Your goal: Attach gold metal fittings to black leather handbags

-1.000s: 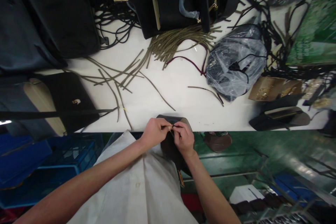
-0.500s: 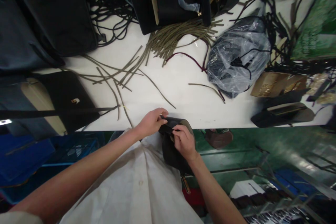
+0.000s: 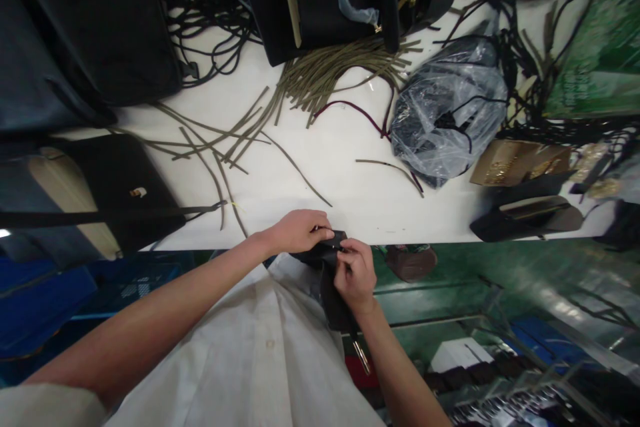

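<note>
A small black bag [image 3: 336, 301] hangs at the front edge of the table, against the white shirt [image 3: 273, 353]. My left hand [image 3: 303, 230] pinches its upper edge between thumb and fingers. Just to the right, my right hand [image 3: 356, 273] is closed on the same edge, close to the left fingertips. A tiny bright spot shows on the black material between the hands; what it is I cannot make out. Below my right hand dangles a gold-coloured metal piece [image 3: 361, 356]. Much of the bag is hidden by my right hand and wrist.
On the white table [image 3: 280, 190] lie olive cords [image 3: 320, 77], a plastic bag of black material [image 3: 447, 113], and larger black bags [image 3: 320, 7]. A brown box [image 3: 517, 161] holds gold-coloured parts. Blue crates [image 3: 135, 287] stand below at the left.
Both hands have shifted slightly right with the black bag. Its edge is turned and folded differently, and the light-coloured inside no longer shows. The dangling metal piece has swung right.
</note>
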A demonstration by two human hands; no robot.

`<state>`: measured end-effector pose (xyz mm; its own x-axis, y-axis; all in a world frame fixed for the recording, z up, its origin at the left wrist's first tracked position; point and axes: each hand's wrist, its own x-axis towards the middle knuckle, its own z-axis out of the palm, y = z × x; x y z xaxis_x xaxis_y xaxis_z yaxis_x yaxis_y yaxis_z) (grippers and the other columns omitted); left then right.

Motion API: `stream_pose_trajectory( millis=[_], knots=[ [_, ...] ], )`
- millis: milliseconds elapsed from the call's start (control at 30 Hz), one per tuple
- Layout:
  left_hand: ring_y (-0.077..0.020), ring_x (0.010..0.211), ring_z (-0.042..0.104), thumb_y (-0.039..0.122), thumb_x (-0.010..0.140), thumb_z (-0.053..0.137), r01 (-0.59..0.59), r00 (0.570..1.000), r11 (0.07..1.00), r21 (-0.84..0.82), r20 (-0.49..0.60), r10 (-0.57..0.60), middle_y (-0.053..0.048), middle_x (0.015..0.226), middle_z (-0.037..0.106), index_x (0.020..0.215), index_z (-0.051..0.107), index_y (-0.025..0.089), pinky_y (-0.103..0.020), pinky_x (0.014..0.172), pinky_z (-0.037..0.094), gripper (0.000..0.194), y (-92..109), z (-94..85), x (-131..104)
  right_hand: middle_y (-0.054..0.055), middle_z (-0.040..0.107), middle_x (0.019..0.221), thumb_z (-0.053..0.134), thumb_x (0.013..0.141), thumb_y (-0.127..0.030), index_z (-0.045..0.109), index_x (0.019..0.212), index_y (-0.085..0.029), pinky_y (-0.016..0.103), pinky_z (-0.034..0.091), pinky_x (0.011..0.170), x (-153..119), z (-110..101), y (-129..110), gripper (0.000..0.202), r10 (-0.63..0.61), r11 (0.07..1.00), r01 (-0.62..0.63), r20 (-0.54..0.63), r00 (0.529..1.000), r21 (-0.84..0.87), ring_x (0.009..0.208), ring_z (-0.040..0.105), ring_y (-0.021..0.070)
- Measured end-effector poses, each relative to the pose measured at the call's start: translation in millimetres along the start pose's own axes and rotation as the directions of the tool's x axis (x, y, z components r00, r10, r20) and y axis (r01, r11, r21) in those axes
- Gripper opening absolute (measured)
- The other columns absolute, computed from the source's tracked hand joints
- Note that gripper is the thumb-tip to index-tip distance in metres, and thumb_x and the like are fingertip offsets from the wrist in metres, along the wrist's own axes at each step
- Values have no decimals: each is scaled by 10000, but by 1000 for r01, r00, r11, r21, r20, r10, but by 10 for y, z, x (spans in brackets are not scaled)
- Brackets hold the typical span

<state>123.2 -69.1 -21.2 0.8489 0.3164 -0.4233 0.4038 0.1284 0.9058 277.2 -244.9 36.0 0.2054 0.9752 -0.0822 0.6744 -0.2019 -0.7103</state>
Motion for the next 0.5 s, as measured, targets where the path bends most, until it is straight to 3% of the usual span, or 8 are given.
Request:
stream_pose_trajectory(
  millis=[167,500],
  knots=[
    [-186,792,636,245,1085,557,27,991,1000,0,-132,-26,-22,820,658,773,688,206,-303,719,424,340,145,122,-99,117,699,1166,579,1000,-22,611,1067,-261,477,671,877,96,-15,-116,249,59,998,-59,-30,998,19,1111,716,270],
    [-191,804,589,226,1107,531,-28,938,998,-54,-346,7,-24,788,573,758,636,202,-329,731,447,365,257,208,-235,113,695,1156,568,1014,-37,611,1022,-253,496,640,951,203,3,-351,220,167,985,-165,-60,984,41,1135,706,277]
  ],
)
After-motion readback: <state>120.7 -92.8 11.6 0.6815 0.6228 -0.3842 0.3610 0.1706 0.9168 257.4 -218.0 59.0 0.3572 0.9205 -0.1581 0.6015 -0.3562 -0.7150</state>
